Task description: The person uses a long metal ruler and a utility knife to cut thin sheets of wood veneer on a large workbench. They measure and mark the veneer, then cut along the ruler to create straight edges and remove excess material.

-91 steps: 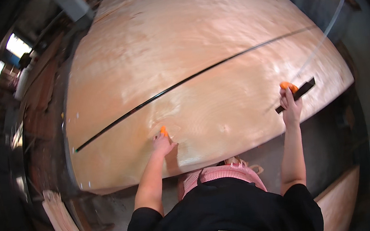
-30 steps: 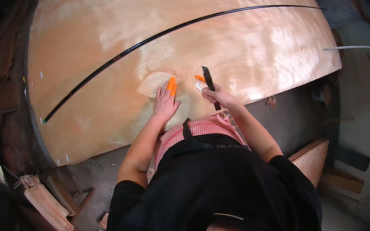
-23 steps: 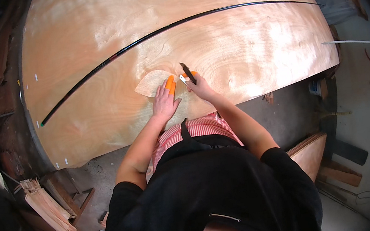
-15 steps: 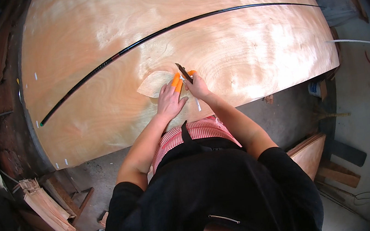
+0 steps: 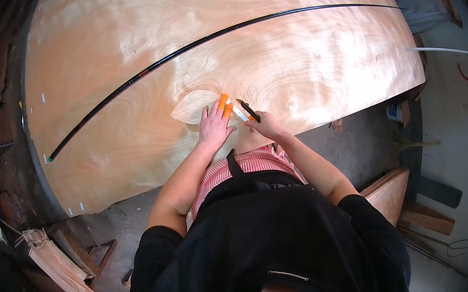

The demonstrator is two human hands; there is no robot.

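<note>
My left hand (image 5: 215, 128) lies flat on a large wood veneer sheet (image 5: 132, 176), its fingers stretched out. Orange covers sit on some of its fingertips, which touch the upper end of a white strip of tape (image 5: 238, 112). Beside those fingers is a pale leaf-shaped wood patch (image 5: 193, 105) with pointed ends. My right hand (image 5: 268, 126) is closed round a dark cutter knife (image 5: 249, 111), tilted with its tip up and left. The tape's lower end reaches the right fingers; whether they pinch it cannot be made out.
A long black tapering rod (image 5: 176, 54) lies across the sheet beyond my hands. Small white tape pieces (image 5: 43, 98) dot the left edge. Wood strips (image 5: 56, 264) stand at lower left, boards (image 5: 389, 194) at lower right. A pale board (image 5: 464, 118) is at far right.
My right hand and the knife have moved right and toward me, away from the left fingertips. The white tape now shows slanting between both hands. My left hand has stayed nearly in place.
</note>
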